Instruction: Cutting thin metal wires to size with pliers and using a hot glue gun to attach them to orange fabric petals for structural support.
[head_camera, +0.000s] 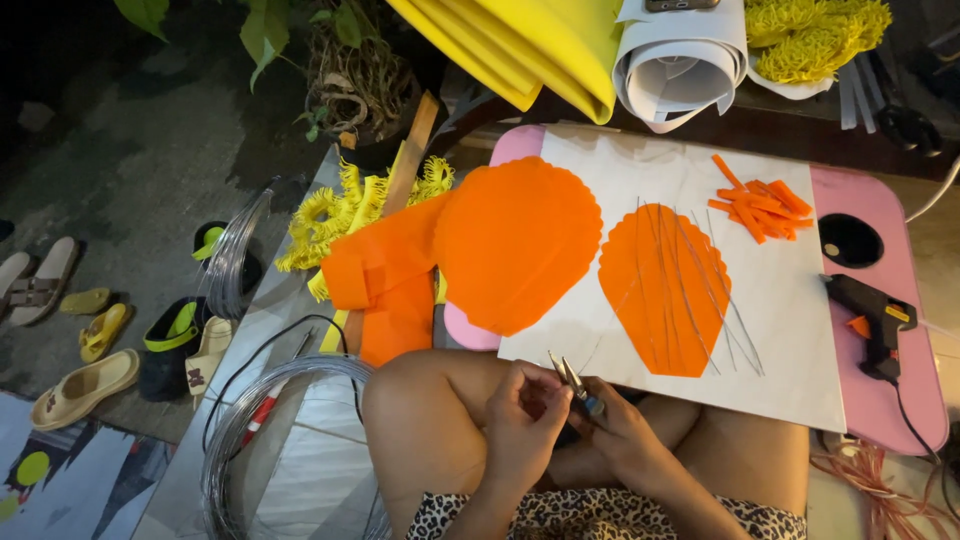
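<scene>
Two hands meet over my lap: my right hand (625, 425) holds small pliers (577, 384), my left hand (520, 420) pinches by their tip, so I judge I am cutting thin wire and must aim well next.

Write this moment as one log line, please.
left hand: beside pliers | right hand: holds pliers | ahead: orange petal under wires

A pink tabletop (885, 205) with a round cup hole carries a white sheet (790, 330) — on it an orange scalloped petal (515, 240), a second orange petal (662, 290) laid with thin wires, and orange strips (762, 205) — plus a black glue gun (868, 310).
</scene>
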